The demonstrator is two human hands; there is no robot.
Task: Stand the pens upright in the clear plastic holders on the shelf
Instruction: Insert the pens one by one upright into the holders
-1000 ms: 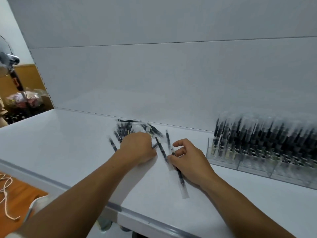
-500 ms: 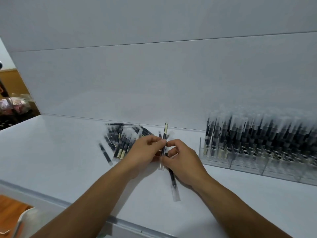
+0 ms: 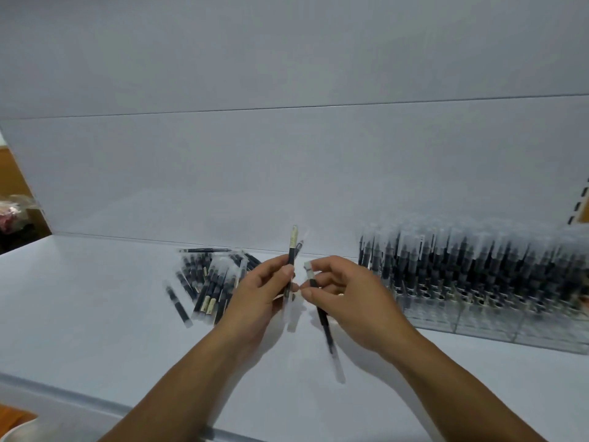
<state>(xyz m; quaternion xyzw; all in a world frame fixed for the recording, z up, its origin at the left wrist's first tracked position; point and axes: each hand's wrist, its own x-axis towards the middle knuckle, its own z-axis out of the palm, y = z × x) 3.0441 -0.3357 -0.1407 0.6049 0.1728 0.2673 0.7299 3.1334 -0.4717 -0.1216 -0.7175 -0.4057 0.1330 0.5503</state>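
Our left hand [image 3: 258, 301] is closed round an upright pen [image 3: 291, 263], with its pale top pointing up; there may be a second pen just behind it, but we cannot tell for sure. Our right hand [image 3: 353, 301] pinches a slanting pen [image 3: 322, 317] near its top, and the low end hangs down toward the shelf [image 3: 95, 314]. Both pens are in the air, in the middle, between the pile and the rack.

We think these pens are very light, thin and stiff; each one seems to sit in a clear wrap, so it may be slippery and could slide through our fingers. It is best to hold a pen at the dark middle part, not at the floppy clear end; a soft pinch should be enough.

The loose pens [image 3: 210, 282] lie flat in a messy pile to the left, just past our left hand; the clear holders [image 3: 497, 330] stand to the right, and the standing pens [image 3: 478, 266] fill them tight. That is the hard part, we think; a free hole is hard to see, and a new pen could bump its neighbours. The plain back wall [image 3: 287, 170] is far behind; a bag [image 3: 16, 212] sits far off to the left, out of our way.
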